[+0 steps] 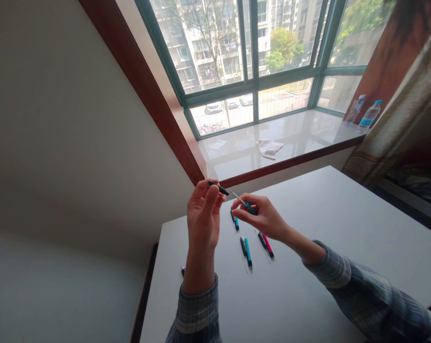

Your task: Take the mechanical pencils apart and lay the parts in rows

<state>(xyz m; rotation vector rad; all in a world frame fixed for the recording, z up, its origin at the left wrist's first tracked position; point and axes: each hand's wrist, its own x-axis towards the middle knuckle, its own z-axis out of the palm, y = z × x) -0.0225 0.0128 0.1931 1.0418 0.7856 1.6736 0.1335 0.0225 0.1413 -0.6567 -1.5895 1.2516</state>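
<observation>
Raised above the table, my left hand (204,216) pinches a black pen barrel half (220,189) between thumb and fingers. My right hand (267,218) grips a teal pen half (250,208), from which a thin pale refill (238,198) sticks out. The refill's tip points at the black half's lower end, very close to it; whether they touch I cannot tell. Below lie pen parts: a black-and-teal set (236,223) partly behind my right hand, a teal half (248,251) beside a black half (243,246), and a pink half (267,245) beside a black one (261,239).
The white table (308,295) stands against the windowsill. Near my left wrist lies a small dark object (183,270), mostly hidden. On the sill (233,164) are a crumpled cloth (269,148) and two plastic bottles, one with a blue cap (370,116). A curtain (390,114) hangs right.
</observation>
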